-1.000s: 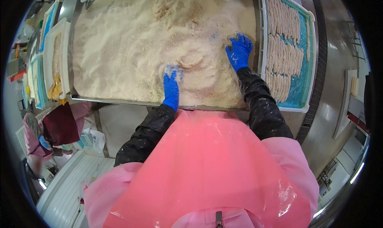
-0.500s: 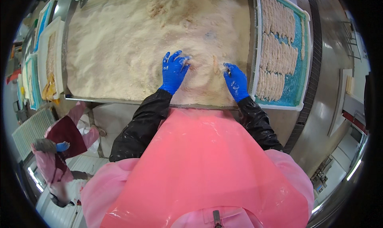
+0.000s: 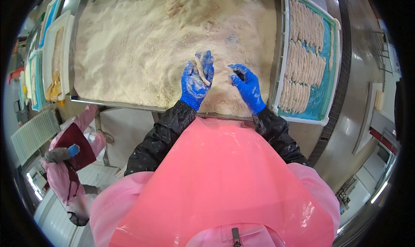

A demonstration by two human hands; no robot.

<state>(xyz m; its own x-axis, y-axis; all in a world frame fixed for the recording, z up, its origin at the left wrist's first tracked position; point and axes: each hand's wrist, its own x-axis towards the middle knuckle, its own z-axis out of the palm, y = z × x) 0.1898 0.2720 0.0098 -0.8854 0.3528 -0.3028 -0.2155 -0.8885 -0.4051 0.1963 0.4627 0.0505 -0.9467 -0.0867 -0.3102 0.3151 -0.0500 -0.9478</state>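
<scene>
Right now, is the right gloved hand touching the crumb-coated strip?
Apart. The head view shows pale crumbs in a plain gap between the right gloved hand and the crumb-coated strip, which lies on the upturned left gloved hand.

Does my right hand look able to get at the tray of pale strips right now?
Likely yes: the right hand looks empty, and the tray lies uncovered on that side, its pale strips exposed. Only the table's metal edge and the tray's rim seem to be between.

A dark grating (image 3: 346,61) crosses the shiny floor (image 3: 365,69) — strip lights (image 3: 379,192) glow either side.
</scene>
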